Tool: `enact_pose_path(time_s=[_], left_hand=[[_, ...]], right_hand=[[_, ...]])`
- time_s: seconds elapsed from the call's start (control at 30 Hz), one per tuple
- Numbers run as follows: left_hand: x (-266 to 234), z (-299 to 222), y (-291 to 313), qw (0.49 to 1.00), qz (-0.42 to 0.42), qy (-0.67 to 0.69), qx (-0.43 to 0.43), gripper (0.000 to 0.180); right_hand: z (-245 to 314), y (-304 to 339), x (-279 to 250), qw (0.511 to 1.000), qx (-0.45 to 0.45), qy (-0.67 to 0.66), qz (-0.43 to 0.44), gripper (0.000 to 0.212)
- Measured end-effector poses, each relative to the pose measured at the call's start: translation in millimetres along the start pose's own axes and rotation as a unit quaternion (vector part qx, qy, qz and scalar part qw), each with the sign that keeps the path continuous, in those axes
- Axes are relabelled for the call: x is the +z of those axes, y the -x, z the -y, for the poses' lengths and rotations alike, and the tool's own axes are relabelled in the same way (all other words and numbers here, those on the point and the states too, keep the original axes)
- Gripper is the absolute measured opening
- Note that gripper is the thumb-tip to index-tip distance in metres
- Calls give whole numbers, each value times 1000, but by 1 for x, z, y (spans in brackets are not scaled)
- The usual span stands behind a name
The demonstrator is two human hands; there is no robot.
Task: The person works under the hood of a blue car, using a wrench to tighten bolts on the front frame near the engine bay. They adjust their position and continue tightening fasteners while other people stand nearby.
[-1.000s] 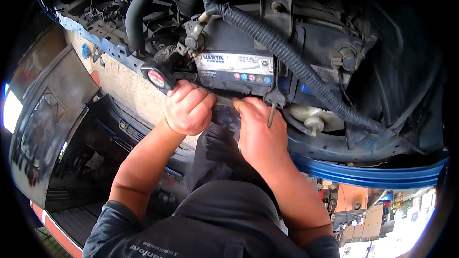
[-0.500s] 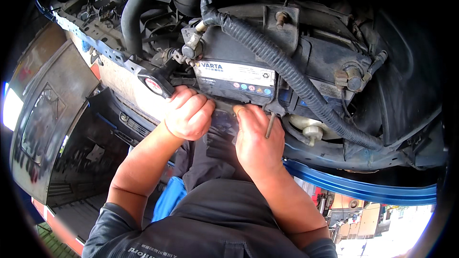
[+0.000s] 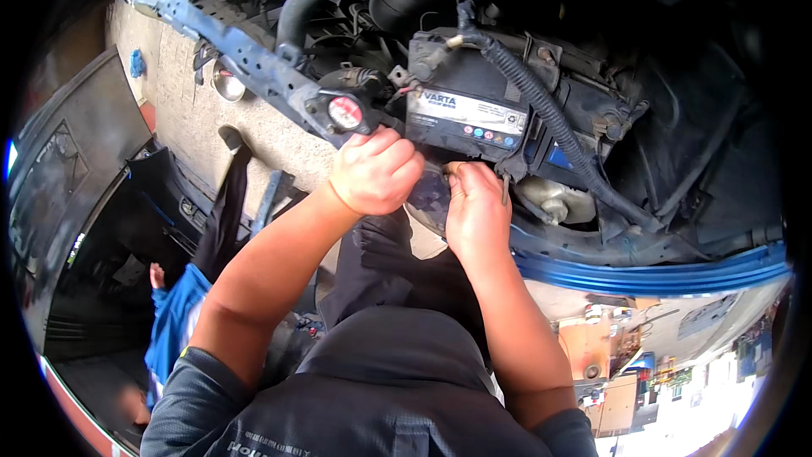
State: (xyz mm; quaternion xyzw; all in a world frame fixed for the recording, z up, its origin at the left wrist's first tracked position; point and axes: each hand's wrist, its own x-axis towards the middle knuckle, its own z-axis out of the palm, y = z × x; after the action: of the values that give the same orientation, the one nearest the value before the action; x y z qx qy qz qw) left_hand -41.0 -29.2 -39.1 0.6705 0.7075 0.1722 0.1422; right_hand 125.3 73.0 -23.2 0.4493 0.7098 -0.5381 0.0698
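My left hand [image 3: 378, 171] is curled into a fist beside the radiator cap [image 3: 345, 112], in front of the car battery [image 3: 468, 114]. What lies inside its fingers is hidden. My right hand [image 3: 478, 207] is closed, thumb and fingers pinched together, just below the battery's front lower edge. A thin metal rod [image 3: 506, 189] stands beside its knuckles. I cannot make out what it grips. The black battery bears a white label and sits in the engine bay. A ribbed black cable conduit [image 3: 541, 97] crosses over it.
A blue painted metal crossbar [image 3: 245, 55] runs along the left, with a thick black hose [image 3: 313, 0] behind it. Another person in blue [image 3: 178, 322] is at the left beside a dark car panel [image 3: 101, 262]. The blue bumper edge [image 3: 660, 278] curves to the right.
The view has shifted, so the engine bay sits farther right and the person in blue shows more. Both my hands stay closed at about the same places by the battery.
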Motion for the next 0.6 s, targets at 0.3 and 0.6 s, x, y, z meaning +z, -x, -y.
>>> enact_pose_path(time_s=[0.3, 0.6], left_hand=[[2, -2, 8, 999, -46, 10, -20, 10], [-5, 1, 15, 995, -72, 62, -30, 10]], right_hand=[[12, 9, 21, 992, 80, 57, -76, 19], [21, -5, 28, 974, 208, 6, -89, 21]])
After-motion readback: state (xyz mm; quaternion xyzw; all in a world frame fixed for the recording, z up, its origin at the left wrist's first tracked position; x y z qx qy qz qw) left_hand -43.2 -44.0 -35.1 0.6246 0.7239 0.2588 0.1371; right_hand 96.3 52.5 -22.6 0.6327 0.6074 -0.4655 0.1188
